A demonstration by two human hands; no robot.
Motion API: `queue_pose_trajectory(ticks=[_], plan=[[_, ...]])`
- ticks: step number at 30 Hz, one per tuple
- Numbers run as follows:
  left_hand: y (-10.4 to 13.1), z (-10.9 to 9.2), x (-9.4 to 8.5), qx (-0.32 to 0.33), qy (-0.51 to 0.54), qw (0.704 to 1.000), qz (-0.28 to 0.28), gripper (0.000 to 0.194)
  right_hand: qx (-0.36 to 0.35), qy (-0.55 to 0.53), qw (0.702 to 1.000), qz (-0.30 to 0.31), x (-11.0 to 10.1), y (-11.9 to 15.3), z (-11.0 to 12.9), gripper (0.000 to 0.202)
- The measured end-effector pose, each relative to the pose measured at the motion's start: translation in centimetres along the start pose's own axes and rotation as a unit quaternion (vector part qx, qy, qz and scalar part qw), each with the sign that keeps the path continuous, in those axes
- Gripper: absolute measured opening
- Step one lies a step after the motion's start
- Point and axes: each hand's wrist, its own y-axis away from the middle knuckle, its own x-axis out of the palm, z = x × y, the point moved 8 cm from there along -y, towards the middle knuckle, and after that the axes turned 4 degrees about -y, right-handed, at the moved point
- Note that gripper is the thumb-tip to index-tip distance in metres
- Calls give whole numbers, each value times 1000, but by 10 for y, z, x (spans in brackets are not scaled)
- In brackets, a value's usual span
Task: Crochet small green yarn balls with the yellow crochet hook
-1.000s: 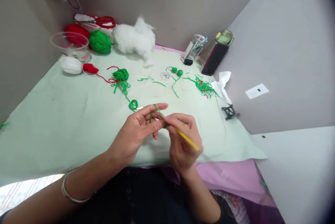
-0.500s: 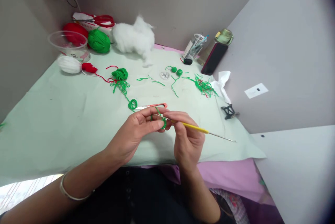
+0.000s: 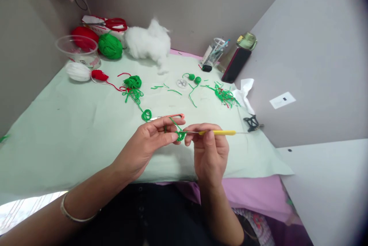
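Between the thumb and fingers of my left hand (image 3: pixel 156 134) is pinched a small green crochet piece (image 3: pixel 181 136), with green yarn running up over the index finger. My right hand (image 3: pixel 211 150) grips a crochet hook (image 3: pixel 220 132) by its yellow handle, its metal shaft pointing left into the piece. The hook's tip is too small to make out among the stitches. Just beyond my fingers lie orange-handled thread snips (image 3: pixel 179 116), partly hidden by my left hand, beside a loop of green yarn (image 3: pixel 146 114).
At the back left stand a clear plastic tub (image 3: pixel 77 54), a green yarn ball (image 3: pixel 110 46) and white stuffing (image 3: pixel 148 42). Two small green balls (image 3: pixel 197 80) and yarn scraps (image 3: pixel 225 95) lie mid-table. A phone (image 3: pixel 236 65) leans against a bottle at the back right.
My right hand has shifted slightly right, turning the hook from a slant to nearly level. More of the green piece shows between the hands. My left hand keeps its hold.
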Motion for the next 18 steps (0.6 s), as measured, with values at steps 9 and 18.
queue_pose_trajectory(ticks=[9, 18], plan=[[2, -2, -5, 10, -27, 1000, -11, 23, -41, 95, 994, 23, 1, 4, 18, 22], [1, -8, -4, 45, -63, 997, -16, 21, -99, 127, 986, 46, 7, 7, 25, 21]])
